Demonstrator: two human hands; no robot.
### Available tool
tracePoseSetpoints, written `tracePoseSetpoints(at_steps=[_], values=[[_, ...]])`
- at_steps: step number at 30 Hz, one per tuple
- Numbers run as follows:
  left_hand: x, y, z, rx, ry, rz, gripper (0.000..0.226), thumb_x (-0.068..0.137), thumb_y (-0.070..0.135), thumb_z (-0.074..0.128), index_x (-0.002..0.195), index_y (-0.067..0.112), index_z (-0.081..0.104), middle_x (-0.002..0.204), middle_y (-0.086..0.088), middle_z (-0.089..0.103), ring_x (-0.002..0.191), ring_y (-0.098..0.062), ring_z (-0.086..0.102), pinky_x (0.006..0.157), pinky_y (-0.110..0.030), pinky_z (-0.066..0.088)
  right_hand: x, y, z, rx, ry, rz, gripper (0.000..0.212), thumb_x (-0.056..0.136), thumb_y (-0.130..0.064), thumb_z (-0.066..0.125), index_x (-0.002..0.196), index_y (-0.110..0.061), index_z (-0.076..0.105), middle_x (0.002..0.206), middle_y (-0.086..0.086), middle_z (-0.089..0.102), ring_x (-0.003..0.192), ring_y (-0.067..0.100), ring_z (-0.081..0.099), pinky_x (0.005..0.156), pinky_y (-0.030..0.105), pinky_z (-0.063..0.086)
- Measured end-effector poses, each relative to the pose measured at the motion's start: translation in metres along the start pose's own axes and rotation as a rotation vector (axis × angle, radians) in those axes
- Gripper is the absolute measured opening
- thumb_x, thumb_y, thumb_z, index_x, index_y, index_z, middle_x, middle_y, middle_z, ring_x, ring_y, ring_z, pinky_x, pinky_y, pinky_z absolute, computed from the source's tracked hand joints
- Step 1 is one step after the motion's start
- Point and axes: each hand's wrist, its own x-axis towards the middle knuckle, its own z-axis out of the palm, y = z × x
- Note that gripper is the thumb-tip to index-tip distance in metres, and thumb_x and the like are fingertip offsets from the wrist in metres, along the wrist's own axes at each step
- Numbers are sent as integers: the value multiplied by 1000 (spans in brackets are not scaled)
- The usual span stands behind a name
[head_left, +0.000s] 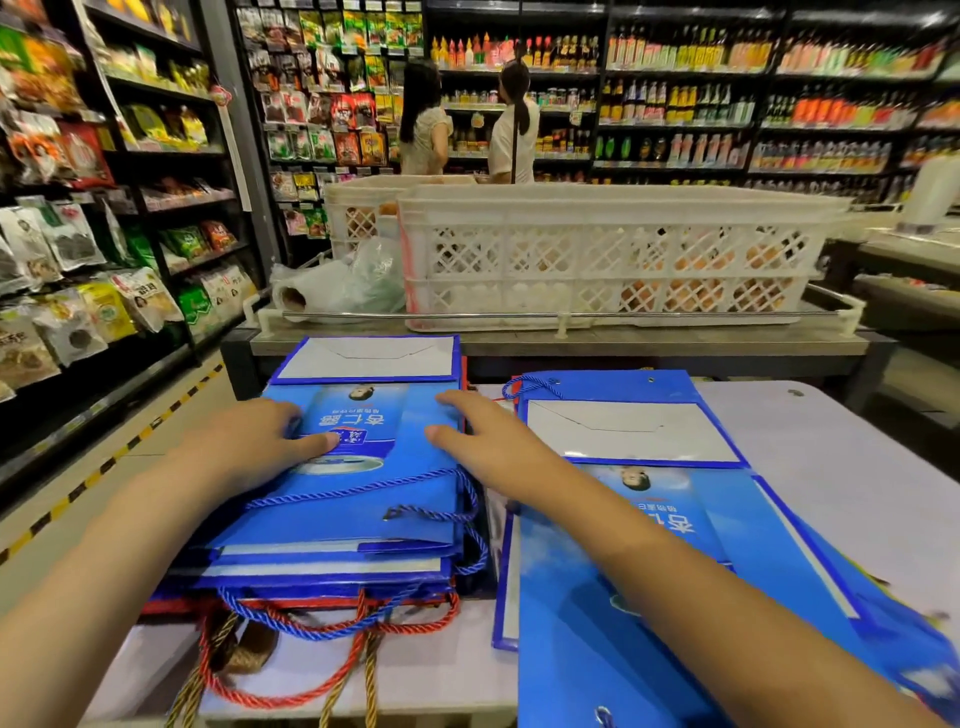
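Stack of folded blue bags (358, 514): left side of tabletop (831, 467), rope handles toward you.
Your left grip (249, 441): fingers relaxed, flat on top bag, clasping nothing.
Your right grip (483, 441): fingers spread, resting on the stack's right edge.
Second blue bag (649, 571): just beside, right.

A supermarket aisle, shelved on every side.

At 9 o'clock, tall black metal shelves (156, 208) are packed with bright foil snack packets. From 12 to 2 o'clock, long racks of bottled sauces and oils (685, 104) run along the back wall, and two shoppers (467, 124) stand facing them. White plastic lattice crates (613, 260) sit on a counter ahead, beside a roll of thin clear bags (296, 296). Yellow-and-black striped floor tape (104, 462) runs past at 8. Flat blue printed carrier bags with rope handles (363, 514) are stacked at 6.
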Motion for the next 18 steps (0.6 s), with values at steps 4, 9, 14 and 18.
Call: tracePoseSetpoints(at_steps=[4, 9, 14, 18], values=[[-19, 31, -6, 196, 192, 52, 48, 93, 56, 44, 122, 19, 56, 126, -6, 59, 112, -23, 54, 83, -31, 45, -42, 21, -33, -205, -62, -59, 50, 97, -33, 50, 144, -19, 38, 148, -2, 40, 134, 13, 36, 94, 14, 26], [-70, 100, 8, -171, 307, 466, 53, 93, 57, 42, 135, 26, 49, 137, 8, 50, 128, -14, 43, 102, -32, 39, -105, 57, -69, -403, -163, 75, 51, 95, -39, 52, 142, -27, 36, 146, -10, 39, 125, 5, 41, 98, 15, 29], [-115, 144, 46, -359, -27, 762, 64, 83, 70, 37, 139, 40, 41, 141, 27, 37, 128, 12, 29, 106, -10, 23, -166, 85, -79, -560, -134, 93, 61, 91, -54, 48, 145, -37, 27, 154, -18, 19, 141, 1, 14, 114, 17, 13], [-120, 153, 73, -297, -136, 717, 57, 95, 49, 46, 148, 41, 26, 153, 28, 13, 140, 8, 12, 105, -5, 5, -191, 97, -82, -564, -134, 127, 76, 79, -78, 36, 146, -44, 22, 148, -31, 7, 142, -5, 2, 108, 9, 3]])
